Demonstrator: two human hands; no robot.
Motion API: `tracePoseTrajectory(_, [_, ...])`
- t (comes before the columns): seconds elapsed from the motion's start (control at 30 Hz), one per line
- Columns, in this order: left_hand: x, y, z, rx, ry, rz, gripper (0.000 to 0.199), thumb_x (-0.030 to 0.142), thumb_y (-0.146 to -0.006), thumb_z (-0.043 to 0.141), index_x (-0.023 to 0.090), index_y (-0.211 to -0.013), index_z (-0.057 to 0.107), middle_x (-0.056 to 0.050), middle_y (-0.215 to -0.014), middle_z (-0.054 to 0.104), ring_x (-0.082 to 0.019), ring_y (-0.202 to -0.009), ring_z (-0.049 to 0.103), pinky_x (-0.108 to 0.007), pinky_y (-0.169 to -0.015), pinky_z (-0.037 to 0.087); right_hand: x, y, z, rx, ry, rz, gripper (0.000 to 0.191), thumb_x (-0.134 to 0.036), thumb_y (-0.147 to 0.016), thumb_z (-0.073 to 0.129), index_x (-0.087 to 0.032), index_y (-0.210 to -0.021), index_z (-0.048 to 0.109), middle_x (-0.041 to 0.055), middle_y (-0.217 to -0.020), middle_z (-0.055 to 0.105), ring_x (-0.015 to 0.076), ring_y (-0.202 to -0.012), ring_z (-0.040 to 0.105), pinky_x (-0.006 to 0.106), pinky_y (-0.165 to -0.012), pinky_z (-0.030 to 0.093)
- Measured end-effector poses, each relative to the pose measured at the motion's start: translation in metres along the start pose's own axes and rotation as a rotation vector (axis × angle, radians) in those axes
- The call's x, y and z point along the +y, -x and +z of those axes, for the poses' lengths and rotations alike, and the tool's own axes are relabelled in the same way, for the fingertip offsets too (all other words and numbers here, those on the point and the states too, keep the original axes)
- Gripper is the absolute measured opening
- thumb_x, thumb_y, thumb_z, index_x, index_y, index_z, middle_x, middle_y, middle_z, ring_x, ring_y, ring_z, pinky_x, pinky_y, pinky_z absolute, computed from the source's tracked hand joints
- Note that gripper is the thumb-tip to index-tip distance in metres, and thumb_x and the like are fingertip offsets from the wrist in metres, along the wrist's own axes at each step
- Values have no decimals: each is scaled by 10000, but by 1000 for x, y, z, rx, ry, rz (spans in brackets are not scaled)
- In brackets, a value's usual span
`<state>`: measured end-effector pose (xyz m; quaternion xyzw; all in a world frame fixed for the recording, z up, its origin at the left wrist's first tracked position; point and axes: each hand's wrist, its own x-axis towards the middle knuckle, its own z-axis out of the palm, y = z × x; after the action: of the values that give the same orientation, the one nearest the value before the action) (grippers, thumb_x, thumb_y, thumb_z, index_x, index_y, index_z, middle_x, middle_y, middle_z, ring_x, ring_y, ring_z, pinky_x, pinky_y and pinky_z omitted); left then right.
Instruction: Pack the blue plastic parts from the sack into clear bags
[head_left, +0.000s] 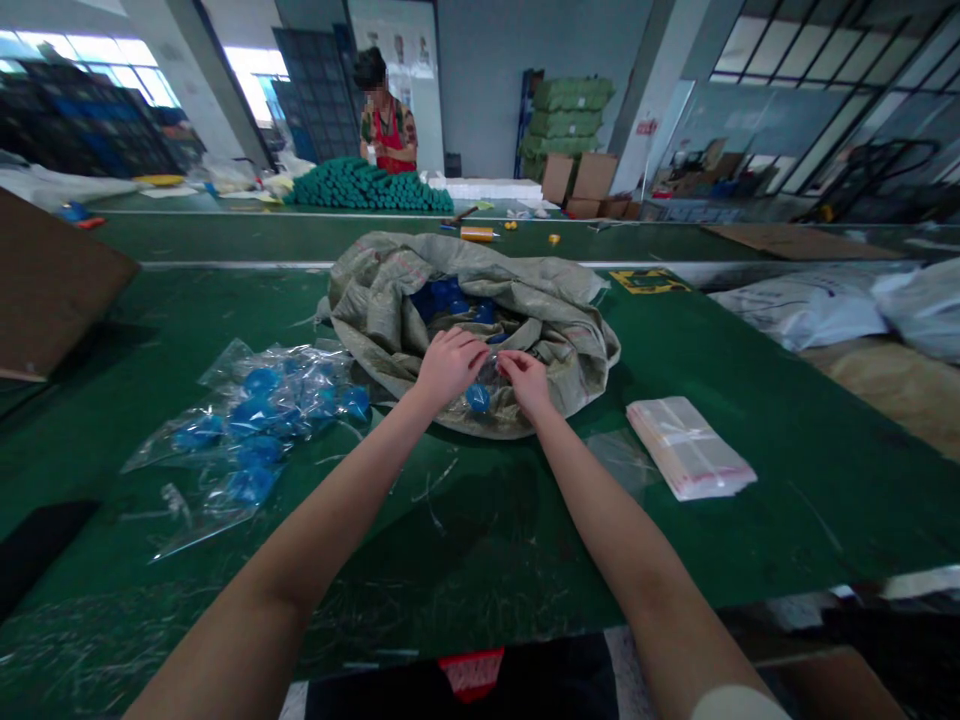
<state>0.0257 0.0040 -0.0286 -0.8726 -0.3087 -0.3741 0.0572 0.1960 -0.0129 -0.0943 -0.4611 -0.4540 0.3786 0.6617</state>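
Observation:
Both hands meet over the front rim of a grey-green woven sack, which lies open with dark blue items inside. Between them is a clear plastic bag with a round blue item at its bottom. My left hand has its fingers closed at the bag's top left. The fingertips of my right hand pinch the bag's upper right edge. To the left lies a pile of clear bags holding blue items. On the right rests a banded stack of flat clear bags.
Brown cardboard stands at the left edge. An orange tape roll lies behind the sack. White sacks sit at the right. A person stands across the table behind a green pile.

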Motion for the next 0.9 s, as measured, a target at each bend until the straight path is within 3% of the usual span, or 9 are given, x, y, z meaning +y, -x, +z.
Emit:
tracePoseTrajectory(0.13, [19, -13, 2, -126, -183, 142, 301, 307, -956, 470, 180, -919, 741, -114, -892, 697, -267, -938, 548, -422, -778, 383, -2, 3, -3, -16, 46, -34, 270, -425, -704, 690, -189, -834, 701, 21, -778, 699, 169, -726, 620, 338, -773, 532])
tracePoseTrajectory(0.33, [22, -20, 7, -136, -212, 175, 354, 329, -974, 430, 168, -926, 742, -117, -909, 719, -275, -948, 559, -428, -788, 367, -3, 1, -9, -35, 72, -59, 272, -435, -727, 660, -191, -843, 690, 36, -827, 714, 184, -786, 641, 352, -812, 541])
tracePoseTrajectory(0.47, [13, -18, 3, -161, -184, 119, 384, 381, -978, 424, 172, -885, 732, -106, -895, 737, -273, -936, 577, -426, -802, 380, -4, -2, -14, -19, 58, -67, 262, -434, -728, 670, -190, -822, 680, 24, -775, 693, 175, -746, 629, 337, -785, 539])
tracePoseTrajectory(0.6, [-9, -12, 7, -206, -138, 27, 265, 356, -931, 529, 188, -907, 731, -87, -937, 743, -263, -935, 599, -408, -807, 417, -3, -7, -19, 17, 54, -71, 269, -454, -736, 665, -193, -801, 659, 4, -694, 650, 163, -676, 597, 318, -729, 530])
tracePoseTrajectory(0.77, [-19, -11, 25, -103, 15, -110, 208, 232, -879, 583, 168, -1036, 704, -85, -985, 723, -222, -925, 634, -351, -832, 476, 2, -11, -20, 0, 54, -45, 257, -434, -736, 662, -192, -823, 673, 5, -709, 650, 164, -678, 595, 319, -724, 522])
tracePoseTrajectory(0.9, [-4, -13, 33, -36, 6, -71, 191, 229, -894, 556, 168, -1000, 702, -95, -1039, 701, -219, -954, 636, -342, -826, 476, 2, -11, -19, 16, 55, -43, 240, -415, -736, 659, -187, -807, 674, 7, -703, 648, 162, -663, 590, 319, -716, 516])
